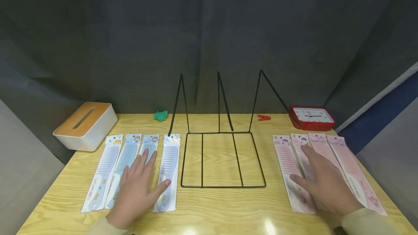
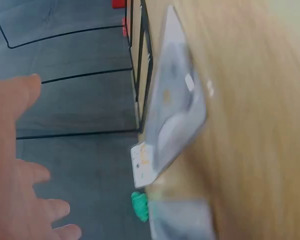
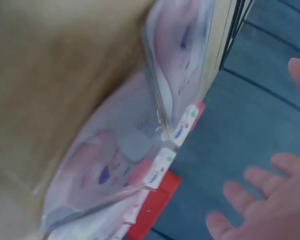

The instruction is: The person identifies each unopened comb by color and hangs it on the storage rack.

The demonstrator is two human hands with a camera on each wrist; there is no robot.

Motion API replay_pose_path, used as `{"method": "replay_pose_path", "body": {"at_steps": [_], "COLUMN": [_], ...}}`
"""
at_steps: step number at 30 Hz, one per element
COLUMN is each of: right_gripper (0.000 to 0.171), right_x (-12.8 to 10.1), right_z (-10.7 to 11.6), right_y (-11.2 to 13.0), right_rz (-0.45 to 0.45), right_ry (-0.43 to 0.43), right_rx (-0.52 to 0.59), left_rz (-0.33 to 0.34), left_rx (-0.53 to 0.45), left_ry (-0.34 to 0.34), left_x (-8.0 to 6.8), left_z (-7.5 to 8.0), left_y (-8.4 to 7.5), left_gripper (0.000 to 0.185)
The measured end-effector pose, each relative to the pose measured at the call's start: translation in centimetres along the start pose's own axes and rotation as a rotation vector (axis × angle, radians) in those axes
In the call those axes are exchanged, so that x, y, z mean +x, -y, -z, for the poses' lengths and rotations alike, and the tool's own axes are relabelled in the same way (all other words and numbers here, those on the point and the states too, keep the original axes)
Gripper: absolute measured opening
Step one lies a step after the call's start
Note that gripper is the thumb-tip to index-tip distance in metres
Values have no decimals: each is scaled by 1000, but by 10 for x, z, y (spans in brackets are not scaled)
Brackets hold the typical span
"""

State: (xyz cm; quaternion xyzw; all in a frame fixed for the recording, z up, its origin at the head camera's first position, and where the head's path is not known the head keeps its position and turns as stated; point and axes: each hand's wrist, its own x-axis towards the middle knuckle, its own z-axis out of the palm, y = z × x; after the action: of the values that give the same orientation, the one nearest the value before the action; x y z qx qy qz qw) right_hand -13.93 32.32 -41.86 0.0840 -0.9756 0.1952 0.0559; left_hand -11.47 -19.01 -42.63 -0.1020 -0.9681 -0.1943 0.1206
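Observation:
My left hand (image 1: 135, 188), fingers spread, hovers over several packaged blue combs on the left of the table. The rightmost packaged blue comb (image 1: 168, 162) lies beside its thumb; the hand hides much of another packaged blue comb (image 1: 151, 142). Over on the right, several packaged pink combs lie side by side beneath my right hand (image 1: 328, 182), which is also spread and holds nothing. The innermost packaged pink comb (image 1: 286, 159) shows past its thumb. Both wrist views show the fingers apart from the packs. Between the hands stands a black wire rack (image 1: 223, 187) with three tall bent prongs.
A white tissue box (image 1: 98, 130) with a wooden lid stands at the back left. Along the back edge lie a green bundle of string (image 1: 160, 115), a red clip (image 1: 263, 118) and a red-framed clock (image 1: 312, 124). Dark cloth (image 1: 147, 46) hangs behind the table.

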Motion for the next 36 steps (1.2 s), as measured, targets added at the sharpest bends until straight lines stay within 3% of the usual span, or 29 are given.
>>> {"method": "replay_pose_path", "body": {"at_steps": [6,11,18,23,32,36], "right_gripper": [90,78,85,88,86,74], "right_x": [39,76,109,121,138,143], "right_z": [0,-6,-10,-10,-19,-23], "right_y": [-19,-36,-74,-88,-82,-80], "right_rz": [-145,-223,-349,-380,-406,-323], "right_ry": [200,220,274,289,317,298], "right_rx": [175,215,272,229,203,156], "left_rz": [-11,45,95,68,41,32], "left_rx": [-94,-208,-342,-339,-266,-241], "left_ry": [32,71,213,255,309,317], "left_x": [8,22,38,41,42,41], "left_z": [-20,-33,-44,-48,-55,-55], "left_y": [-7,-14,-17,-13,-6,-6], "left_gripper": [83,77,57,60,71,71]}}
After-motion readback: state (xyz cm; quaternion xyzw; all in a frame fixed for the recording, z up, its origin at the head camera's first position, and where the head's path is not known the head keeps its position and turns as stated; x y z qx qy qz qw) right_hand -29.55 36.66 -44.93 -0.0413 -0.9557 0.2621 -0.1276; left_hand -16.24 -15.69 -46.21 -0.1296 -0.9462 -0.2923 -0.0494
